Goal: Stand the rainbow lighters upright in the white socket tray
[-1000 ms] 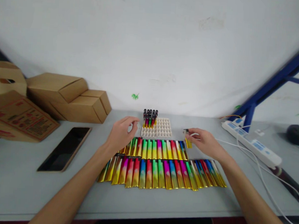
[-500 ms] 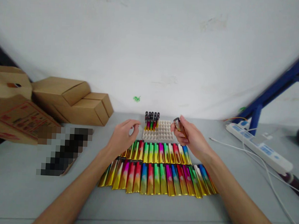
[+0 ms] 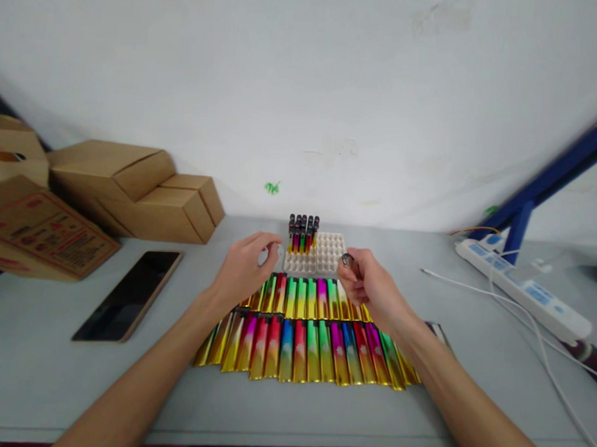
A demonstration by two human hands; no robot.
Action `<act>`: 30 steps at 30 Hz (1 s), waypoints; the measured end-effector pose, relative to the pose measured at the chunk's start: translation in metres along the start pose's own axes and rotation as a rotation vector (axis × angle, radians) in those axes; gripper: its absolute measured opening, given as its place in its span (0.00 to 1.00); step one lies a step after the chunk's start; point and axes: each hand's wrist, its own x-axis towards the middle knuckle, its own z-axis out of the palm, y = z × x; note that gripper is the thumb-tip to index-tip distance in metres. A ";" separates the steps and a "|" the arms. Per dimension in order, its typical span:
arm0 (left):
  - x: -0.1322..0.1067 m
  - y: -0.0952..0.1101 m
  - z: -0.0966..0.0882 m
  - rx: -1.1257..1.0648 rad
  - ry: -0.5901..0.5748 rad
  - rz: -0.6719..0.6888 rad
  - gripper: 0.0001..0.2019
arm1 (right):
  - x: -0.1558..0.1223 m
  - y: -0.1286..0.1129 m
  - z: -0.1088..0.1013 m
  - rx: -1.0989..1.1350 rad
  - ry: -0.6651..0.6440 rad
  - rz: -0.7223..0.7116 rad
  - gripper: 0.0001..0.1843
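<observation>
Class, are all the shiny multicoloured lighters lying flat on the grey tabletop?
No, a cluster of black-topped, metallic-coloured lighters stands upright in the white gridded tray, behind the two rows of lying lighters.

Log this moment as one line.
left hand: curled beside white tray | right hand: gripping lighter | tray: partly filled, upright lighters | table: two lighter rows

Scuffed white wall (image 3: 306, 84) behind grey table (image 3: 44, 383), blue frame (image 3: 556, 173) at right
</observation>
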 end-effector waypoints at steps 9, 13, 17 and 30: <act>0.001 0.001 0.000 0.011 -0.008 0.002 0.09 | -0.003 0.005 0.009 -0.018 -0.001 -0.033 0.21; 0.000 0.000 0.000 0.013 -0.008 -0.008 0.09 | -0.002 0.006 0.007 0.023 -0.015 -0.028 0.21; 0.001 -0.001 0.000 0.010 -0.003 -0.010 0.09 | 0.000 0.006 0.002 0.074 -0.088 0.024 0.25; 0.001 -0.003 -0.002 -0.019 0.019 -0.030 0.09 | 0.004 -0.001 -0.018 -0.045 -0.097 -0.138 0.17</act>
